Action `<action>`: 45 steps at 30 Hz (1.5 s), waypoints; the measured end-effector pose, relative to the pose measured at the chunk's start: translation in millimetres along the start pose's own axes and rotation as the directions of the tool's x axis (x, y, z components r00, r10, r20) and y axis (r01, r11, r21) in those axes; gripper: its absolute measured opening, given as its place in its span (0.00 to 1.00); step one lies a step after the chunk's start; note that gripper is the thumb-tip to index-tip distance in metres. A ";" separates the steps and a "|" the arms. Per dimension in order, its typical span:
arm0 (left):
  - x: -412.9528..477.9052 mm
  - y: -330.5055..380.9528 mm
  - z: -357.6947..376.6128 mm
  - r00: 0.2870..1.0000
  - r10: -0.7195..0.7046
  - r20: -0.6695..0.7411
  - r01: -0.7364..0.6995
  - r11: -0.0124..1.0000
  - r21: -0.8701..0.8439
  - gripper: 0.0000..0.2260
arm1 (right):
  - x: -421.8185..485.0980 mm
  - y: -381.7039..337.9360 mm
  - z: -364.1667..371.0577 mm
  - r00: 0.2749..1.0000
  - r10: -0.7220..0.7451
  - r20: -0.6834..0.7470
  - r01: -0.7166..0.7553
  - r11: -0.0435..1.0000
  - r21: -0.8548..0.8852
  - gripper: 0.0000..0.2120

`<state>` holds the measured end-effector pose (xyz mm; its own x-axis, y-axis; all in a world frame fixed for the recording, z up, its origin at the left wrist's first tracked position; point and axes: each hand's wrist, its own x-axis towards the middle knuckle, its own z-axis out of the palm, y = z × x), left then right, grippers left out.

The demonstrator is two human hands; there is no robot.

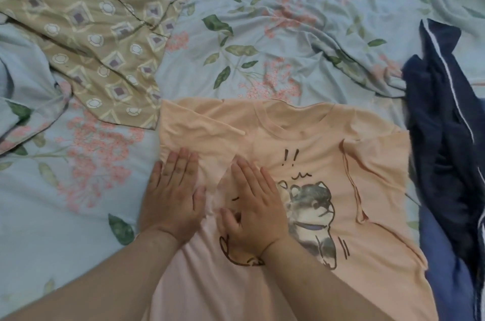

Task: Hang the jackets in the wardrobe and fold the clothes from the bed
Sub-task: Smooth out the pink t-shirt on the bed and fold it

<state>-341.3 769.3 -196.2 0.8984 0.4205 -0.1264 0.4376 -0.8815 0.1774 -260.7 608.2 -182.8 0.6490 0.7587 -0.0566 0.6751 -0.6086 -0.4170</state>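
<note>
A peach T-shirt [367, 189] with a cartoon dog print lies front up on the bed, its left sleeve side folded in over the chest. My left hand [174, 194] presses flat on that folded part with straight fingers. My right hand [256, 205] lies flat beside it on the shirt, partly covering the print. Neither hand holds anything. A dark navy garment [443, 137] with a white stripe lies crumpled to the right. An olive patterned garment [91, 32] is spread at the upper left.
The bed is covered by a wrinkled light blue sheet [262, 32] with pink flowers and green leaves. A lighter blue cloth [441, 255] lies under the navy garment at the lower right.
</note>
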 end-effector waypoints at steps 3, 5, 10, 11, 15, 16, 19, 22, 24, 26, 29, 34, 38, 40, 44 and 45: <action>0.0 2.0 3.1 0.999 -0.015 -0.030 0.015 1.000 0.018 0.31 | -8.1 2.6 -21.2 0.997 0.079 0.009 -0.078 0.959 0.273 0.32; 1.3 3.4 5.5 0.999 -0.015 -0.043 0.016 1.000 0.027 0.31 | -22.7 12.0 -37.1 0.970 0.221 0.097 -0.241 0.855 0.459 0.30; 2.3 1.5 9.3 0.997 -0.020 -0.069 0.022 0.999 0.037 0.31 | -103.8 60.8 -66.2 0.936 0.308 -0.172 -0.278 0.944 0.176 0.27; 2.9 0.9 9.9 0.998 -0.019 -0.067 0.023 0.998 0.050 0.32 | -126.8 74.9 -65.8 0.941 0.278 -0.195 -0.278 0.960 0.029 0.30; 5.0 2.0 8.2 0.998 -0.031 -0.057 0.035 0.996 0.079 0.32 | -198.3 118.8 -55.7 0.943 0.331 -0.042 -0.332 0.918 -0.216 0.36; 4.7 2.5 7.1 0.998 -0.035 -0.050 0.039 0.996 0.082 0.32 | -206.1 123.9 -52.4 0.943 0.333 -0.023 -0.328 0.912 -0.244 0.36; 5.6 5.2 3.4 0.999 -0.026 -0.039 0.029 0.996 0.083 0.32 | -206.7 128.6 -49.4 0.938 0.347 0.003 -0.336 0.909 -0.246 0.37; 4.2 5.6 -0.2 0.999 -0.031 -0.014 0.032 0.995 0.097 0.31 | -204.8 129.9 -49.0 0.931 0.363 0.026 -0.347 0.908 -0.235 0.37; 2.8 5.7 1.0 0.999 -0.030 -0.015 0.031 0.994 0.109 0.31 | -205.8 129.9 -47.5 0.926 0.375 0.036 -0.355 0.902 -0.246 0.37; 4.1 6.1 1.1 0.999 -0.025 -0.022 0.027 0.994 0.109 0.31 | -206.0 131.8 -44.4 0.922 0.383 0.054 -0.357 0.897 -0.263 0.37; 2.6 6.3 1.2 0.999 -0.020 -0.051 0.026 0.992 0.120 0.31 | -205.0 135.2 -41.4 0.922 0.383 0.060 -0.356 0.898 -0.261 0.37; -12.1 16.8 -8.1 0.995 -0.053 -0.083 0.061 0.993 0.099 0.31 | -209.5 133.6 -41.3 0.914 0.404 0.041 -0.383 0.891 -0.244 0.37; -96.6 36.0 -11.4 0.999 -0.031 -0.013 0.031 1.000 0.003 0.30 | -210.0 126.7 -49.7 0.916 0.401 0.031 -0.384 0.896 -0.224 0.35; -162.0 41.1 -6.4 0.997 -0.016 0.073 0.013 0.999 0.038 0.30 | -223.6 124.6 -49.3 0.907 0.419 0.037 -0.406 0.894 -0.188 0.33; -276.6 33.5 3.7 0.960 -0.165 0.228 0.157 0.986 0.053 0.29 | -300.9 108.0 -46.7 0.871 0.487 0.062 -0.476 0.869 -0.135 0.29; -297.7 29.1 5.4 0.947 -0.220 0.232 0.213 0.976 0.055 0.29 | -325.9 102.3 -46.6 0.859 0.507 0.074 -0.495 0.858 -0.136 0.29</action>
<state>-596.2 617.3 -158.6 0.7465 0.5423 -0.3855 0.6160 -0.7823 0.0925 -386.8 287.9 -164.8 0.8737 0.3605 -0.3267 0.3062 -0.9293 -0.2066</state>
